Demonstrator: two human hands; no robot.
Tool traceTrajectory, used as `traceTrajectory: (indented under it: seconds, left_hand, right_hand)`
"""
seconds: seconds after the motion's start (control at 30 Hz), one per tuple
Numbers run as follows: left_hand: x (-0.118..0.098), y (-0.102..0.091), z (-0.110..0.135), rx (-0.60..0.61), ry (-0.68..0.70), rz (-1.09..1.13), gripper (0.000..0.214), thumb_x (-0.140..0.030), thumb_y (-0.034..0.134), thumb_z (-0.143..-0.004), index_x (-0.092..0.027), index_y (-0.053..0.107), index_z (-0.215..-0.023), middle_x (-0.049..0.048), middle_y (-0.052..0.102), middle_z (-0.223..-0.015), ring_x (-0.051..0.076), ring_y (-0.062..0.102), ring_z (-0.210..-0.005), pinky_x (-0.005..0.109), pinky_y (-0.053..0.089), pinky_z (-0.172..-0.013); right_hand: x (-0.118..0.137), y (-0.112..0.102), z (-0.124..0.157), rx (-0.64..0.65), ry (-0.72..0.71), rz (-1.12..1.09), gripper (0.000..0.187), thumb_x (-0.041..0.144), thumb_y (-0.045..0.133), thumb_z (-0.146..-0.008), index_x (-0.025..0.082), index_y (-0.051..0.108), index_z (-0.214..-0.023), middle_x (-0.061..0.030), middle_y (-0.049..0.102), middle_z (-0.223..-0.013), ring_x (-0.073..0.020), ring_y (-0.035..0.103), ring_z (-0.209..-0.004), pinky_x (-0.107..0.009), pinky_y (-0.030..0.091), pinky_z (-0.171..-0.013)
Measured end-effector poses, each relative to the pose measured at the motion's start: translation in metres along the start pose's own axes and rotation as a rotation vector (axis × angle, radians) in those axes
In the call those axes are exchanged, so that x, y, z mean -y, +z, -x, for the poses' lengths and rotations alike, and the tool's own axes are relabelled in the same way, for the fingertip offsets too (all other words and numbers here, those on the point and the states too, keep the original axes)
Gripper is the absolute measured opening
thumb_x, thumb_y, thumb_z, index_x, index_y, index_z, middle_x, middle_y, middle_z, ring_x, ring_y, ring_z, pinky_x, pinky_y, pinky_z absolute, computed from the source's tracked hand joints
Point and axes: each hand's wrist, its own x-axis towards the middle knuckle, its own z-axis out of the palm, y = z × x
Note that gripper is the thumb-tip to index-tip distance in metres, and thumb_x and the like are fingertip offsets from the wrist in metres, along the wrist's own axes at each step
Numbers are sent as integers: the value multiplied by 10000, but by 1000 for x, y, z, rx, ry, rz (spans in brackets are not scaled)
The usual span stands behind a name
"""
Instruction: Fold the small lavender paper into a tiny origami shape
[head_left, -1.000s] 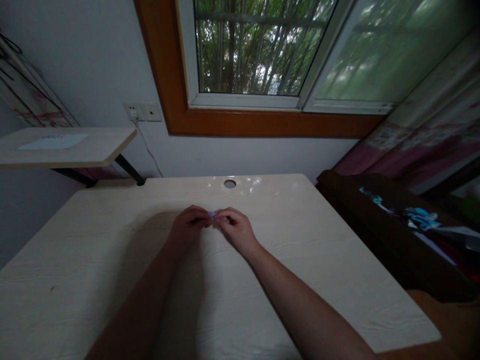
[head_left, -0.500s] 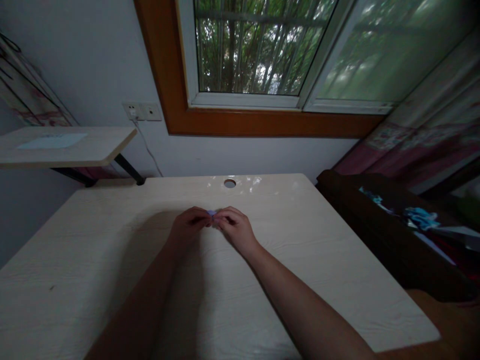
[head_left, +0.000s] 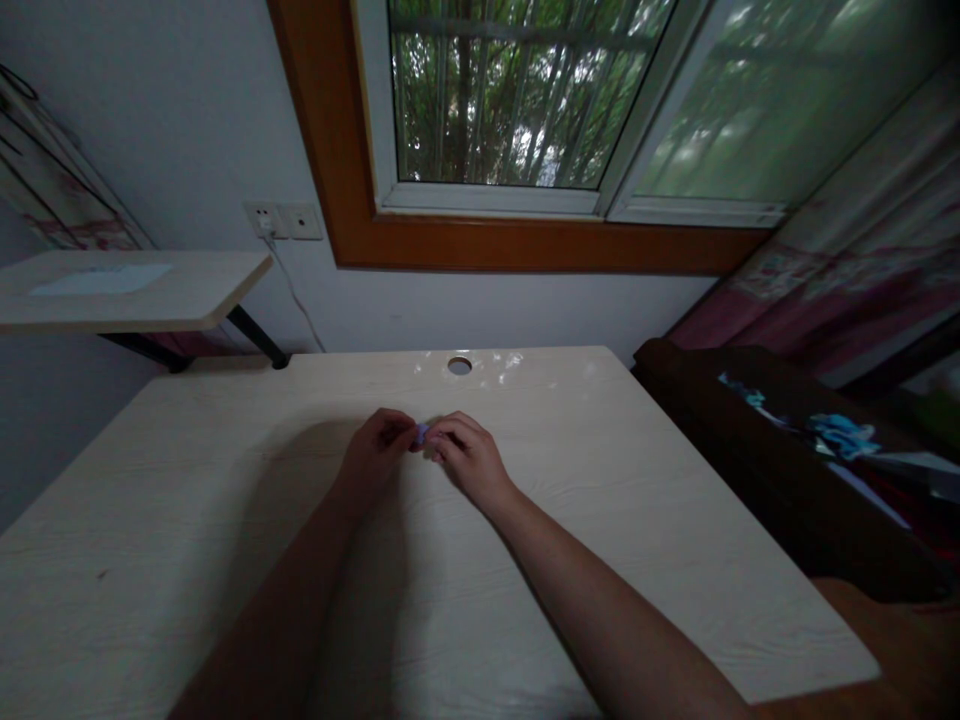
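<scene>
Between my fingertips is a small pale purple piece (head_left: 421,433), mostly covered, so its kind does not show. My left hand (head_left: 381,440) pinches it from the left with thumb and forefinger. From the other side my right hand (head_left: 466,447) closes thumb and fingers on its right edge. Both hands are low over the pale wood-grain desk (head_left: 570,500), a little short of the desk's far edge.
A round cable hole (head_left: 460,366) lies beyond my hands. At the left a raised shelf (head_left: 210,290) on black posts carries a paper sheet (head_left: 101,280). Behind stand the wall and window (head_left: 525,100). A dark piece of furniture (head_left: 697,420) with cloth on it adjoins the right side.
The fingers of my left hand have shifted and curled slightly around the purple piece, and a little more of it shows between the hands. My right hand has hardly moved.
</scene>
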Motion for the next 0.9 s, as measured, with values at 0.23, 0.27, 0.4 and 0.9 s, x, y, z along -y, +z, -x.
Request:
traceTrajectory:
  seconds: [0.23,0.27,0.4,0.9]
  left_hand:
    - [6,-2,1,3,24,-62,146,-313,697,-824,-182,636,-851,5,676,-732,138,648,-673,270,541,-674]
    - [6,-2,1,13,40,-73,139,-311,691,-831,-182,643,-854,5,673,-730,134,642,-671,266,537,-673]
    - [3,-2,3,87,109,-107,147,-304,712,-820,-180,664,-882,9,669,-757,133,641,-701,257,542,-692]
    - [-1,-1,3,49,207,-271,95,-267,710,-822,-177,684,-837,43,700,-851,145,670,-769,252,559,-721]
  right_hand:
    - [-4,2,0,-29,-28,13,83,287,641,-887,248,714,-878,-37,616,-893,-146,601,-688,-292,507,-650]
    - [-4,2,0,-34,-31,15,84,284,640,-887,247,714,-879,-37,616,-893,-145,600,-693,-289,506,-650]
    - [-4,3,0,-60,-47,11,88,253,623,-893,230,703,-863,-27,597,-863,-132,591,-686,-263,502,-626]
    - [-3,4,1,-78,8,-29,98,290,604,-915,209,644,-877,-5,585,-827,-106,592,-624,-252,478,-619]
